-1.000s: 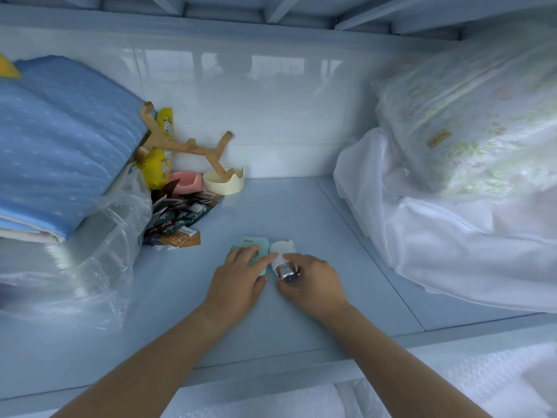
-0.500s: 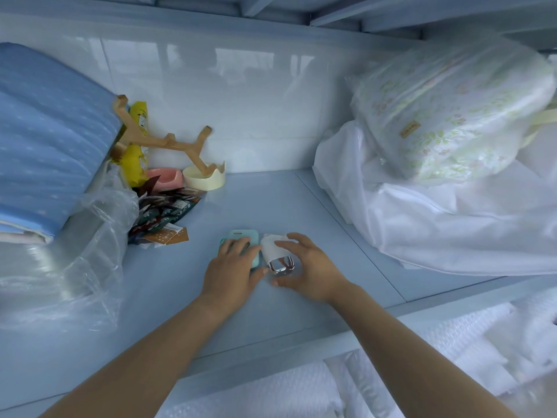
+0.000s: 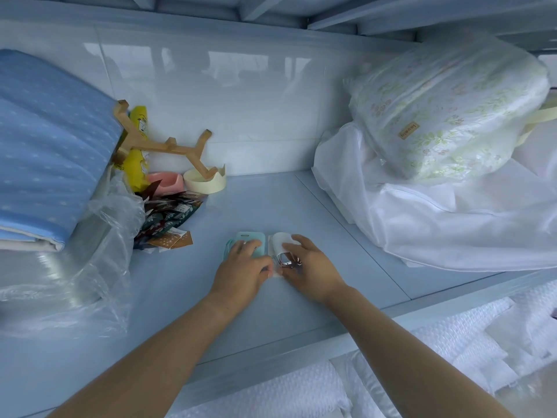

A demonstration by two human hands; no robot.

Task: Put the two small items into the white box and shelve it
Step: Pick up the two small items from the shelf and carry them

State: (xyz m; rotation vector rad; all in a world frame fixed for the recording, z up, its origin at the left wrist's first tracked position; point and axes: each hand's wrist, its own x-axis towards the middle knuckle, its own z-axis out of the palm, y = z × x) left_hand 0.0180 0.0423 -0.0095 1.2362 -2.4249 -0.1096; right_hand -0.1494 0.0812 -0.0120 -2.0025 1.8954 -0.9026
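Left hand presses flat on small mint-green case; right hand grips white-and-chrome item.
Foil sachets lie left — white bedding bag right, pale-blue shelf between.

Two small items side by side at centre of shelf: case left, touching clip-fronted item right. Left hand on case, right hand on the other. Folded bedding at far left, on plastic-wrapped bundle. Packets between bundle and case. Wooden stand and two bowls behind, against back wall. Bagged pillow at right, on bagged linen.
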